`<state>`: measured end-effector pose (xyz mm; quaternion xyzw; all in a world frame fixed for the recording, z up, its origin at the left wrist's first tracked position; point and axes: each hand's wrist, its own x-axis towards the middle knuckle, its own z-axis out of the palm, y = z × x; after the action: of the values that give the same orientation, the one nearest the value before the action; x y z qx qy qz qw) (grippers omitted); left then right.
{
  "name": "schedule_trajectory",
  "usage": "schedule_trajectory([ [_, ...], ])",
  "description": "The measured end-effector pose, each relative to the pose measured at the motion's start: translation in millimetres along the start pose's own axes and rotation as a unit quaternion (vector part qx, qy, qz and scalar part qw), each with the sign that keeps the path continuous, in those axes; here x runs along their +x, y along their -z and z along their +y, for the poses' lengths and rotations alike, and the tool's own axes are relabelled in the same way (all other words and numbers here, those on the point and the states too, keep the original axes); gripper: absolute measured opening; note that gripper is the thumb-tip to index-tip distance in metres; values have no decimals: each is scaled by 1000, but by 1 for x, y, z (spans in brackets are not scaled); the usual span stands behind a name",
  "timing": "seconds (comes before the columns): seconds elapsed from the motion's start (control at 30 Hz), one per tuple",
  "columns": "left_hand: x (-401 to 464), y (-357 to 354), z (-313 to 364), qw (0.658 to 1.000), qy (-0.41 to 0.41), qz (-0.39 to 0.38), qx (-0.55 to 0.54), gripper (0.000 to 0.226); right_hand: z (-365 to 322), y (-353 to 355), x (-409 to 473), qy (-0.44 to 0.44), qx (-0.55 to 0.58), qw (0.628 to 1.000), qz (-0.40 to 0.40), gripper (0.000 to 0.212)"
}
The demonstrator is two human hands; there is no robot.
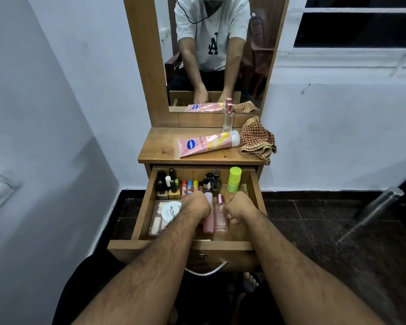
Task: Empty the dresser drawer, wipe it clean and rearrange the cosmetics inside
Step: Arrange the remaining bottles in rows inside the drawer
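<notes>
The wooden drawer is pulled open and holds cosmetics. Nail polish bottles stand at the back left, lip balm sticks and small dark bottles in the middle, and a green stick at the back right. A clear pouch with a nail polish remover tub lies front left. My left hand curls down over a pink bottle. My right hand is curled beside a clear pink-capped perfume bottle, thumb against it.
On the dresser top lie a pink Vaseline tube, an upright perfume bottle and a checked cloth. A mirror rises behind. A wall stands close on the left; a metal pole leans at the right.
</notes>
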<state>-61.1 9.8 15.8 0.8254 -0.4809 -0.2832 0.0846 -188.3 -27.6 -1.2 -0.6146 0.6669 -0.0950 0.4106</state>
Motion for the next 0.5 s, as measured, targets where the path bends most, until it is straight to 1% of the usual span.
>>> schedule_trajectory([
  [0.13, -1, -5, 3, 999, -3, 30, 23, 27, -1, -3, -2, 2, -4, 1000, 16, 12],
  [0.3, -3, -4, 2, 993, -26, 93, 75, 30, -2, -5, -5, -1, 0, 999, 39, 17],
  [0.5, -7, -3, -3, 989, -31, 112, 88, 28, -3, -5, -7, 11, -19, 998, 63, 18],
])
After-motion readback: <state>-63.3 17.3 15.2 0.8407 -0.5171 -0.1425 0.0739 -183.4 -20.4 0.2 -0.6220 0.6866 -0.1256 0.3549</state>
